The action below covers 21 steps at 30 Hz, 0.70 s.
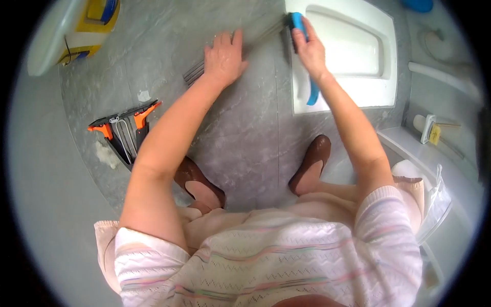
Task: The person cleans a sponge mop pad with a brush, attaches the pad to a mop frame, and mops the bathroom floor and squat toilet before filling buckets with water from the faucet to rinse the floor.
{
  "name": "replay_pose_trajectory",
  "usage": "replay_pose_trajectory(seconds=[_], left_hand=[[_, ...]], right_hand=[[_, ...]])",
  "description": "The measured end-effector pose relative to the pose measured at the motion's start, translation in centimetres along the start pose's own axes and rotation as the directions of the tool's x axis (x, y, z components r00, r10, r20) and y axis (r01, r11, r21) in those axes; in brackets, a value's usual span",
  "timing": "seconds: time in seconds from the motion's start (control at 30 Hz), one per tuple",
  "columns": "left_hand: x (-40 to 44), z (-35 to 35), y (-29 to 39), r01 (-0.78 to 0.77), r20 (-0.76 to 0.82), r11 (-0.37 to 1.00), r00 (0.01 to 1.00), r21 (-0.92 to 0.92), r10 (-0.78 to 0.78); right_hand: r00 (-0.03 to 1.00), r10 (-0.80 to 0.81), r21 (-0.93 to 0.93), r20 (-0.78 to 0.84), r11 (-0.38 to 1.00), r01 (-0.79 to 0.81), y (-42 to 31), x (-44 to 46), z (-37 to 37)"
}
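Note:
My right hand grips a blue brush with dark bristles, at the left rim of a white basin set in the floor. A long, narrow slatted metal strip lies slantwise on the grey floor; its far part is blurred and reaches toward the bristles. My left hand rests over this strip, palm down, with the fingers stretched out and wet-looking. What lies directly under the palm is hidden.
On the left lies a black and orange tool with metal rods, possibly a mop head. A yellow and blue item stands at the upper left. My brown shoes are on the grey tiles. A ledge with a small brush-like item and a plastic bag are on the right.

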<state>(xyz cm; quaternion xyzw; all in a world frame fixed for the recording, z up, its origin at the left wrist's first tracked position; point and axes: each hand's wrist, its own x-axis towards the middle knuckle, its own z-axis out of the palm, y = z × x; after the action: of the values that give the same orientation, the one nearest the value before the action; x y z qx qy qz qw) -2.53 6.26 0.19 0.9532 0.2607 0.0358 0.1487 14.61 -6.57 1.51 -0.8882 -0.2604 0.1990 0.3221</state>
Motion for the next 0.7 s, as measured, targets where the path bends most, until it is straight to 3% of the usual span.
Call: replay_pose_trajectory(seconds=[0.07,0.1,0.13,0.2,0.23,0.33,0.4,0.47,0.53,0.57,0.6,0.67,0.7], left_hand=[[0.8,0.8,-0.6,0.031,0.115,0.997,0.993,-0.077,-0.022],[1.2,1.1,-1.0,0.052,0.173,0.992,0.984,-0.114,-0.032],[1.7,0.9,-1.6,0.118,0.340,0.964,0.940,-0.240,-0.030],[3.0,-0.2,-3.1,0.291,0.628,0.856,0.776,-0.427,0.050],[2.1,0.1,-3.6,0.359,0.518,0.665,0.854,-0.655,0.049],[2.3,1.6,-4.5,0.388,0.518,0.541,0.849,-0.746,0.106],[2.4,1.5,-4.3,0.447,0.565,0.538,0.822,-0.715,0.068],[2.6,-1.3,-3.2,0.459,0.561,0.502,0.825,-0.733,0.065],[2.5,-0.9,-3.5,0.417,0.533,0.542,0.844,-0.729,0.068],[2.6,-0.8,-3.8,0.391,0.515,0.566,0.855,-0.726,0.069],[2.5,-0.7,-4.1,0.458,0.546,0.498,0.837,-0.736,0.039],[1.9,-0.1,-4.1,0.583,0.620,0.342,0.784,-0.737,-0.002],[1.8,0.4,-4.1,0.540,0.587,0.370,0.809,-0.756,0.017]], right_hand=[[0.959,-0.279,-0.150,-0.041,0.951,0.270,-2.0,-2.1,2.8],[0.932,-0.360,-0.200,0.027,0.912,0.358,-3.1,-3.3,4.1],[0.895,-0.434,-0.240,0.100,0.863,0.445,-4.0,-4.2,5.0],[0.896,-0.417,-0.267,0.155,0.855,0.444,-5.5,-4.7,5.6],[0.896,-0.405,-0.279,0.183,0.852,0.443,-5.8,-4.6,5.7],[0.840,-0.470,-0.414,0.272,0.731,0.543,-4.3,-2.1,5.1],[0.869,-0.440,-0.489,0.227,0.720,0.492,-2.8,0.5,3.5],[0.937,-0.301,-0.585,0.176,0.734,0.345,-2.1,2.5,1.6],[0.988,-0.154,-0.543,0.029,0.827,0.145,0.4,6.6,0.4],[0.991,-0.124,-0.499,0.050,0.856,0.133,-1.5,6.4,-0.5],[0.992,-0.094,-0.458,0.082,0.881,0.121,-3.2,5.6,-1.2],[0.887,-0.442,-0.473,0.137,0.758,0.450,-4.6,0.8,1.4],[0.845,-0.468,-0.420,0.259,0.733,0.535,-6.2,-1.8,2.3]])
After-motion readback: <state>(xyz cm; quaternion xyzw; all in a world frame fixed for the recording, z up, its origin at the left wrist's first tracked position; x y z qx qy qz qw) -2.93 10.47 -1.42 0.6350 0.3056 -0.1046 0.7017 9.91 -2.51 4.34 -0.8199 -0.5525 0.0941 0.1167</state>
